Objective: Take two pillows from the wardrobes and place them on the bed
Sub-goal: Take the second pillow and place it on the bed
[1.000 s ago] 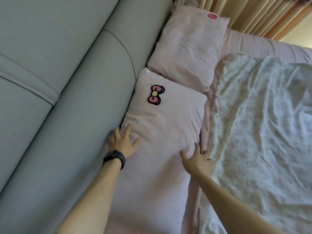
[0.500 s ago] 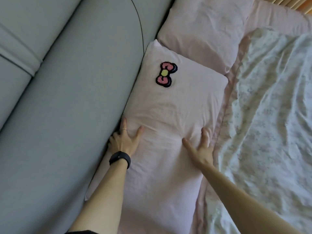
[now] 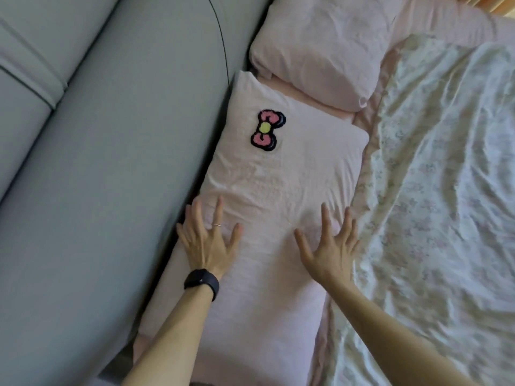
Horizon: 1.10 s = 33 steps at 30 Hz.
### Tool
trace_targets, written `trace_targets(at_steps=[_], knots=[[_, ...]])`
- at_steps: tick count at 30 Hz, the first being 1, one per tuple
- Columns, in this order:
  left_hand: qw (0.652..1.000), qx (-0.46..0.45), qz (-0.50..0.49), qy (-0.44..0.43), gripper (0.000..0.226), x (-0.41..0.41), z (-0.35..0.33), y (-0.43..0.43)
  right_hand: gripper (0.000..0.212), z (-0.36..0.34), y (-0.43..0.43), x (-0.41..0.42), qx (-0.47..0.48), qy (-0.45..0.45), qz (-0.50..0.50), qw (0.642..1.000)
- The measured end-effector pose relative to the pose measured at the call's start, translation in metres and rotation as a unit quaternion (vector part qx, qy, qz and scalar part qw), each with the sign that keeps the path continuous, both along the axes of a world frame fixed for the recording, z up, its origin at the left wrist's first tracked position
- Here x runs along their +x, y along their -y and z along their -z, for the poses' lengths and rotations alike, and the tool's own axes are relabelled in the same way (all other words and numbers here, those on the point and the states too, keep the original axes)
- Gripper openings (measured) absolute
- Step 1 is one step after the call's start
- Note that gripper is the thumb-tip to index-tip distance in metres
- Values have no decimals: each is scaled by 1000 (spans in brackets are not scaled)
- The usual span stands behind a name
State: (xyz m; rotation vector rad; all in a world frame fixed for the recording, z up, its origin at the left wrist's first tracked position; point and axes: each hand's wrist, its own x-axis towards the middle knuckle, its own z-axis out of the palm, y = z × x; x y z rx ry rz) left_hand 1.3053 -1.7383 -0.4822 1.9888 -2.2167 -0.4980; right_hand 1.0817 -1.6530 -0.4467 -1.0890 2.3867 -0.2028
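Observation:
A pale pink pillow with a pink bow patch [image 3: 281,174] lies flat on the bed beside the grey headboard. A second pink pillow [image 3: 320,48] lies just beyond it, with a strip of pink sheet between them. My left hand [image 3: 207,238], with a ring and a black wristband, is spread over the near pillow's left side. My right hand [image 3: 331,246] is spread over its right side near the blanket edge. Both hands have fingers apart and hold nothing.
A padded grey headboard [image 3: 106,176] fills the left. A white floral blanket [image 3: 434,207] covers the bed on the right. The pink bed sheet [image 3: 446,20] shows at the far end, with a bit of curtain in the top right corner.
The view has moved closer and lower over the near pillow. Both hands have slid a little and spread wider on it. A gap now shows between the two pillows.

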Motion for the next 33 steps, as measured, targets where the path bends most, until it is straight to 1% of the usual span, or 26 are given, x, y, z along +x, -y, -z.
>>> trace_targets(at_steps=[1, 2, 3, 4, 5, 6, 7, 9, 11, 12, 13, 14, 16, 17, 18, 19, 21, 23, 26, 29, 31, 33], knots=[[999, -1, 32, -20, 72, -9, 0, -9, 84, -2, -1, 8, -49, -23, -50, 997], [998, 11, 58, -30, 71, -15, 3, -19, 83, 0, -6, 15, -73, -38, -101, 991], [996, 31, 73, -28, 72, -18, 8, -28, 83, 3, -13, 22, -60, -37, -148, 986], [995, 54, 78, -12, 75, -18, 16, -36, 83, 10, -22, 24, -13, -22, -181, 983], [994, 75, 77, 13, 77, -15, 25, -40, 84, 20, -30, 23, 58, -2, -198, 978], [992, 92, 78, 37, 79, -13, 34, -42, 85, 31, -35, 20, 125, 15, -203, 971], [989, 108, 80, 57, 80, -12, 42, -40, 86, 40, -35, 16, 169, 25, -206, 964], [984, 142, 80, 72, 81, -15, 53, -32, 88, 52, -28, 10, 207, 23, -218, 954], [984, 148, 66, 74, 81, -20, 57, -27, 89, 52, -18, 12, 216, 12, -231, 949], [985, 143, 62, 75, 81, -20, 57, -25, 89, 49, -16, 15, 202, -6, -233, 951], [986, 140, 59, 75, 81, -20, 57, -25, 88, 44, -12, 19, 164, -29, -230, 959], [985, 144, 56, 77, 81, -19, 57, -26, 83, 40, -7, 21, 93, -53, -228, 968], [982, 159, 48, 86, 82, -19, 57, -26, 70, 37, 20, 19, -64, -97, -225, 968], [982, 162, 44, 86, 81, -20, 59, -26, 70, 38, 42, 13, -84, -90, -224, 967], [983, 154, 43, 85, 81, -20, 60, -26, 72, 41, 64, 5, -59, -68, -225, 970], [986, 137, 43, 85, 81, -21, 63, -27, 73, 45, 83, -3, -4, -47, -225, 973], [989, 103, 51, 89, 81, -21, 69, -30, 75, 61, 102, -18, 90, -22, -237, 967], [988, 107, 61, 89, 81, -21, 70, -30, 77, 68, 109, -29, 143, -1, -248, 958], [978, 168, 72, 103, 79, -20, 54, -26, 80, 53, 117, -31, 206, 6, -267, 942], [959, 260, 71, 85, 76, -16, 18, -21, 77, 10, 110, -27, 255, -2, -291, 922], [942, 321, 62, 74, 74, -9, -9, -22, 63, -24, 96, -23, 275, 20, -326, 904], [924, 374, 48, 64, 69, -2, -41, -24, 49, -57, 79, -17, 282, 73, -351, 890]])
